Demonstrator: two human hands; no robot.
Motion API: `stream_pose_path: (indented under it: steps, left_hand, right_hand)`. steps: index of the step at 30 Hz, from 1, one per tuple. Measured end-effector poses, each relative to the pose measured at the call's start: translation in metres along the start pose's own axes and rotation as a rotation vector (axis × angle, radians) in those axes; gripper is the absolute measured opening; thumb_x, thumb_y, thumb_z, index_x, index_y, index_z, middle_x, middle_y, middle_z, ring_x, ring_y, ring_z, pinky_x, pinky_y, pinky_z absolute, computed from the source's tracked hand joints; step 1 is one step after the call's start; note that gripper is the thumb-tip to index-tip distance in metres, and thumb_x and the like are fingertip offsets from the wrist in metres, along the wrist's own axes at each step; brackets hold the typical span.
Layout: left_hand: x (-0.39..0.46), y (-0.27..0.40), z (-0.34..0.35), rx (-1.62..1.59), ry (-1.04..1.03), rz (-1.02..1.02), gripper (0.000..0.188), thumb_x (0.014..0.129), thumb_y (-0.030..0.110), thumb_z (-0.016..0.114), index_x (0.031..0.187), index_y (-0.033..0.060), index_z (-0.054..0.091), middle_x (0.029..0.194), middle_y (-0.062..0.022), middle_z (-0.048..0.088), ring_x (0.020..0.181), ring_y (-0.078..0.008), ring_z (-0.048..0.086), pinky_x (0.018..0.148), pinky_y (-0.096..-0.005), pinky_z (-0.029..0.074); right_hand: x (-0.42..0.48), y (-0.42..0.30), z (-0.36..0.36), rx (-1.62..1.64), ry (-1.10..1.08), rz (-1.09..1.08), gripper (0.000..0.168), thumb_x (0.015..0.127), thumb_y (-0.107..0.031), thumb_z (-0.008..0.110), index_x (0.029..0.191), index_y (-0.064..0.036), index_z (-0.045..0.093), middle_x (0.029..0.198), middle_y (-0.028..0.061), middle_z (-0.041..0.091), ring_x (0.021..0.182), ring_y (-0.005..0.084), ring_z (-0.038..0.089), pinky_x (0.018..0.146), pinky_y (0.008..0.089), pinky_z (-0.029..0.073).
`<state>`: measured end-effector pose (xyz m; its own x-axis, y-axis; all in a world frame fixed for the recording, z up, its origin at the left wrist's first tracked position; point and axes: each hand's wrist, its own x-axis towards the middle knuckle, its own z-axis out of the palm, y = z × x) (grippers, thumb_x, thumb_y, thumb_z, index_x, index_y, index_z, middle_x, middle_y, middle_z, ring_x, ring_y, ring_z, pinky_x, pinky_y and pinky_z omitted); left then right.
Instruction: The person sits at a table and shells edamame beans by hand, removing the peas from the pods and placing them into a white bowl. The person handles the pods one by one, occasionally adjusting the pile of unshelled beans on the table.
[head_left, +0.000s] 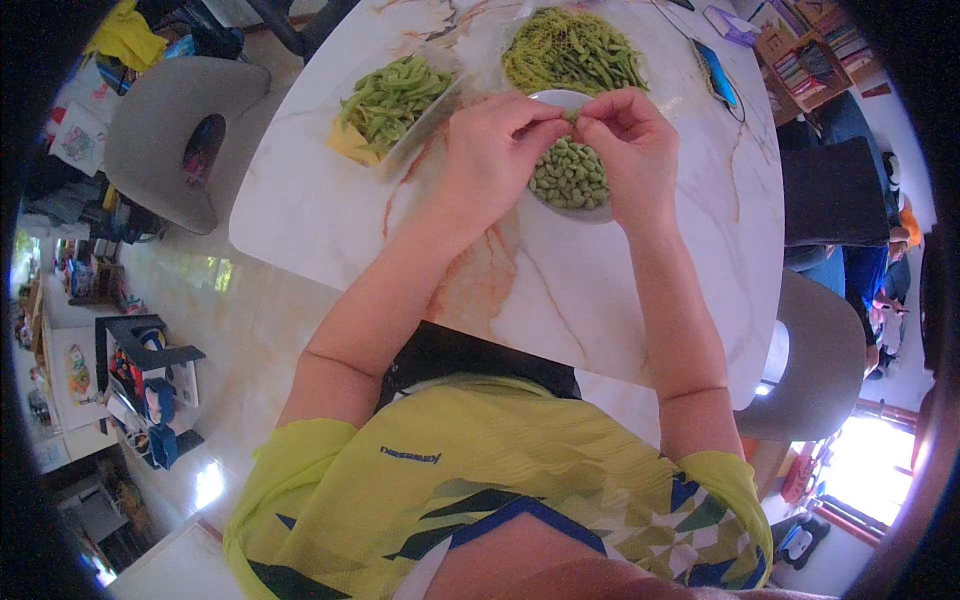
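Note:
Over a white bowl (592, 217) of shelled green beans (570, 174), my left hand (504, 142) and my right hand (631, 142) meet at the fingertips. Both pinch one small green bean pod (572, 117), mostly hidden by the fingers. Behind the bowl lies a heap of whole green pods (600, 56), partly in yellow-green netting (529, 56) on clear plastic. To the left, a clear tray (420, 124) holds a pile of green pods or hulls (394, 97), with something yellow at its near end.
The marble-patterned table (585, 300) reaches my body. A phone (716, 73) with a cable and a purple tissue box (729, 26) lie at the far right. Grey chairs (165, 142) stand on both sides. A person (874, 277) is at the far right, away from my hands.

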<state>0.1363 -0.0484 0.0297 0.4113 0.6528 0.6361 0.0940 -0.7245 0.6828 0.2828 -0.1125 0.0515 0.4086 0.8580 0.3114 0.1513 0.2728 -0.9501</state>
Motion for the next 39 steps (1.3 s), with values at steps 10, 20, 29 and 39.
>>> stream_pose_path:
  steps: [10, 20, 29, 39]
  left_hand:
    - [0.004, -0.01, -0.004, -0.942, -0.101, -0.647, 0.014, 0.088, 0.006, 0.064, 0.094, -0.0036, 0.07, 0.083, -0.0093, 0.07, 0.07, -0.0148, 0.064, 0.065, -0.0255, 0.052]
    - [0.001, -0.002, -0.003, -0.227, -0.057, -0.146, 0.01, 0.084, 0.005, 0.064, 0.091, 0.0005, 0.069, 0.076, -0.0088, 0.066, 0.066, -0.0157, 0.061, 0.06, -0.0274, 0.048]
    - [0.004, -0.011, -0.001, -0.301, -0.064, -0.316, 0.016, 0.089, 0.002, 0.063, 0.104, -0.0027, 0.069, 0.085, -0.0079, 0.07, 0.073, -0.0114, 0.064, 0.069, -0.0251, 0.052]
    - [-0.001, -0.003, 0.005, -0.284, -0.047, -0.255, 0.011, 0.089, -0.001, 0.06, 0.098, -0.0036, 0.064, 0.086, -0.0106, 0.071, 0.077, -0.0152, 0.07, 0.067, -0.0259, 0.054]
  right_hand:
    - [-0.001, 0.005, 0.0, -0.109, -0.109, -0.157, 0.008, 0.079, 0.002, 0.064, 0.086, -0.001, 0.064, 0.078, 0.0001, 0.064, 0.073, 0.0061, 0.058, 0.067, 0.0217, 0.049]
    - [0.005, -0.007, -0.013, -0.12, -0.218, 0.123, 0.018, 0.079, -0.012, 0.078, 0.088, 0.001, 0.069, 0.081, 0.0053, 0.069, 0.072, 0.0093, 0.062, 0.067, 0.0228, 0.051]
    - [0.017, 0.002, -0.033, -0.262, -0.267, 0.082, 0.017, 0.082, -0.009, 0.072, 0.095, 0.003, 0.068, 0.083, 0.0069, 0.068, 0.07, 0.0108, 0.062, 0.066, 0.024, 0.051]
    - [0.012, 0.005, -0.016, -0.029, -0.188, 0.073, 0.011, 0.082, -0.004, 0.071, 0.083, -0.003, 0.06, 0.08, 0.0007, 0.065, 0.071, 0.0071, 0.059, 0.063, 0.022, 0.047]
